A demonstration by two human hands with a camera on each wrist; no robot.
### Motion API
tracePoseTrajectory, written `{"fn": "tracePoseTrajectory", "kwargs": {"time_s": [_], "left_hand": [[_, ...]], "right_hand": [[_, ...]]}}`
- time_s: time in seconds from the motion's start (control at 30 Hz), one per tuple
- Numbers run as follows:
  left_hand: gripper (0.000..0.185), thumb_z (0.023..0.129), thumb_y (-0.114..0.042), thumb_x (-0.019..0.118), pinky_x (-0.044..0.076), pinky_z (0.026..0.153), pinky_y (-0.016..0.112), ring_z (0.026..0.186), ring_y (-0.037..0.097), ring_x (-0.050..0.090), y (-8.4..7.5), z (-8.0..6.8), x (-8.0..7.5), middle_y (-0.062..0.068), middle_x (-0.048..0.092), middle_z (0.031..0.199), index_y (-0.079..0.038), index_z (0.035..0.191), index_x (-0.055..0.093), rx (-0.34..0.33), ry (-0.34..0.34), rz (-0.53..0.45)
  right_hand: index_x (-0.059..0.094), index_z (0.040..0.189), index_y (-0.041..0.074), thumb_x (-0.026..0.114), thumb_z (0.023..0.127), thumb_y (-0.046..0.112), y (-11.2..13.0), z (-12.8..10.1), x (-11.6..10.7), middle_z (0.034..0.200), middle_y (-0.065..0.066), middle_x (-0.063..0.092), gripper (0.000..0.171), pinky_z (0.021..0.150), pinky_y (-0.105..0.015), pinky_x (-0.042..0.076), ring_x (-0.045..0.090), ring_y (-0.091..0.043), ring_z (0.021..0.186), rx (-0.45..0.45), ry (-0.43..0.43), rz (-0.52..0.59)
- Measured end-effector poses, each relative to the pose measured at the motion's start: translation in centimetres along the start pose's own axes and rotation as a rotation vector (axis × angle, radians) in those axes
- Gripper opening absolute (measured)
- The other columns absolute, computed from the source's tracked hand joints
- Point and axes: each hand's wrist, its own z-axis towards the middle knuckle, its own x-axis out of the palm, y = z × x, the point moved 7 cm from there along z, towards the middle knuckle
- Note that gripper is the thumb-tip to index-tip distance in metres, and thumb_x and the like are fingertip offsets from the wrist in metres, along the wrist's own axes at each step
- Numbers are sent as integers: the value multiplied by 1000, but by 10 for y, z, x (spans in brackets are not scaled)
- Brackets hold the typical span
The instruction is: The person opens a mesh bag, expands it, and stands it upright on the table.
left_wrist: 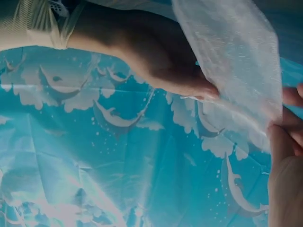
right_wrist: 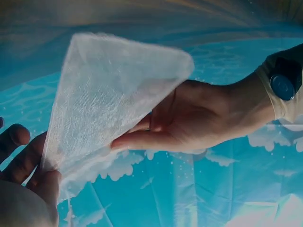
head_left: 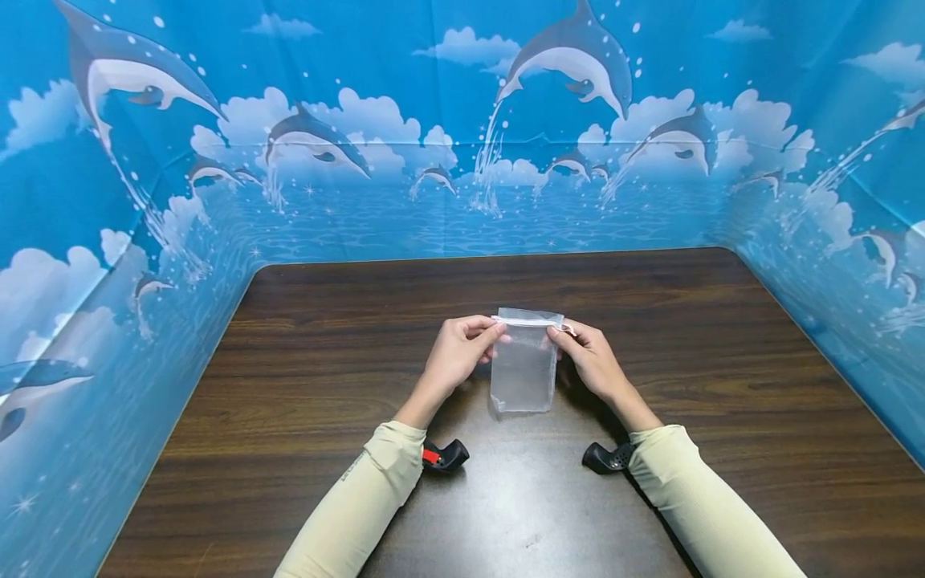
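Dark brown wood-grain table (head_left: 723, 361), glossy, soft glare patch on near edge. Blue printed backdrop (head_left: 405, 185) encloses table on three sides: back, left, right. Print: leaping dolphins, white clouds, splashes, rippled sea band low on back panel. Fold creases visible in backdrop fabric. Side panels slant outward toward camera. Lighting even, diffuse, from above; no hard shadows. Same dolphin print fills background in both wrist views (left_wrist: 118, 165), brighter patch at lower edge.
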Motion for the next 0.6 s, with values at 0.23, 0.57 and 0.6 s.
{"fn": "tracePoseTrajectory", "kwargs": {"time_s": [0.23,0.57,0.6], "left_hand": [[19,92,-28,65,56,66,40,60,15,64,-3,0,-1,7,75,87,-10,99,68,43,-13,21],[21,90,-30,67,55,70,49,60,25,67,-1,0,0,9,75,89,-10,98,69,36,-39,-10],[20,90,-29,67,55,69,49,60,24,67,-1,0,0,9,74,89,-11,98,69,35,-41,-8]], "right_hand": [[63,91,0,50,99,13,0,-1,3,81,-17,61,20,67,-23,44,55,-25,74,0,32,-31],[62,87,1,50,100,17,0,0,-2,86,-11,60,23,71,-23,42,51,-11,79,17,-32,-41],[62,87,0,49,100,16,1,0,-2,86,-11,61,24,72,-23,42,51,-11,80,15,-32,-30]]}}
